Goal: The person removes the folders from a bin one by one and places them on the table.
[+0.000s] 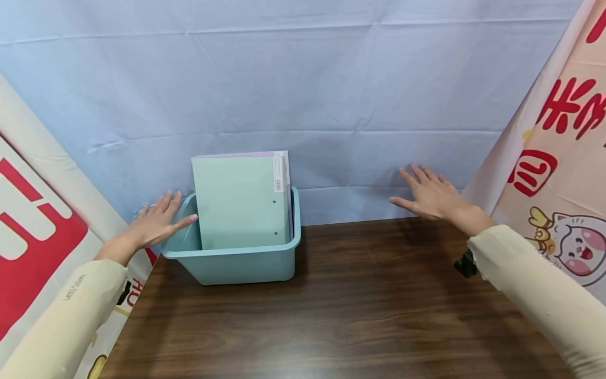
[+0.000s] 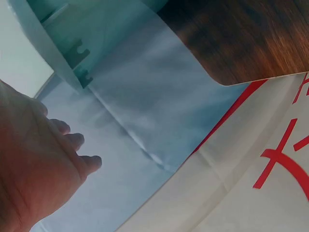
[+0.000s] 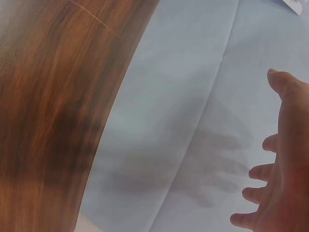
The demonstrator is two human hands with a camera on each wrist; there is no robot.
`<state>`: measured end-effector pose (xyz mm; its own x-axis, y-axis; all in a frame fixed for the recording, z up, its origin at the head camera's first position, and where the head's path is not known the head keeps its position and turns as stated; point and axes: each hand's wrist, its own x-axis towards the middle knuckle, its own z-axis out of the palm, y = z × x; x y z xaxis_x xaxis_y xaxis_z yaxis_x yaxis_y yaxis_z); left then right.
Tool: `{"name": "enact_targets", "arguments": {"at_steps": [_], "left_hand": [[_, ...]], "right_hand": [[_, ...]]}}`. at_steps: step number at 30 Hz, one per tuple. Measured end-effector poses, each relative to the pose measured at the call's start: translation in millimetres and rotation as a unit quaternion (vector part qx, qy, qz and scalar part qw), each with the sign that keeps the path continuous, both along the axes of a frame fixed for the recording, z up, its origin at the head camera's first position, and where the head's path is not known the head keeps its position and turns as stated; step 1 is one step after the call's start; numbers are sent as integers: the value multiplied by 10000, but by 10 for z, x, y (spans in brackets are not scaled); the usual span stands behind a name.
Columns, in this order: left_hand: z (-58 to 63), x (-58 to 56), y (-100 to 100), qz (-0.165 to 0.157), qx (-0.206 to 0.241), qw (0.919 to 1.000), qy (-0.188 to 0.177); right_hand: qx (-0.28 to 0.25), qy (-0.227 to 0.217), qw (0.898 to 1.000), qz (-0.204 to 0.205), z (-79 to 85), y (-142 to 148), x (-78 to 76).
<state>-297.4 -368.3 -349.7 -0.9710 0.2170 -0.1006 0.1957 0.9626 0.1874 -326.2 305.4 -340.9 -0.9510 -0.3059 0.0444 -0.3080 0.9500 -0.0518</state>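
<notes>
Just right of left hand point(image 1: 155, 223), note mint folder point(image 1: 236, 205) upright in bin point(image 1: 243, 268), well apart from right hand point(image 1: 430, 196); both spread, holding nothing.

"Lets" marks the left sleeve point(image 1: 71, 316), red characters point(image 1: 562, 107) the right drape point(image 1: 579, 163).

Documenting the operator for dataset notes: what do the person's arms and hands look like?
Left sleeve: long, cream, small dark lettering, not surely legible. Right sleeve: long, cream, no lettering visible. Small black objects show at both cuffs. Left hand and right hand are ungloved; no cables visible.
</notes>
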Motion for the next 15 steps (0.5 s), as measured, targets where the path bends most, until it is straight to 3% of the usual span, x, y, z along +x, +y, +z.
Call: {"name": "enact_targets", "arguments": {"at_steps": [15], "left_hand": [[-142,-42,58,-117,215,9997,18]], "right_hand": [[-88,407,9987,285,-2,-125,-49]]}}
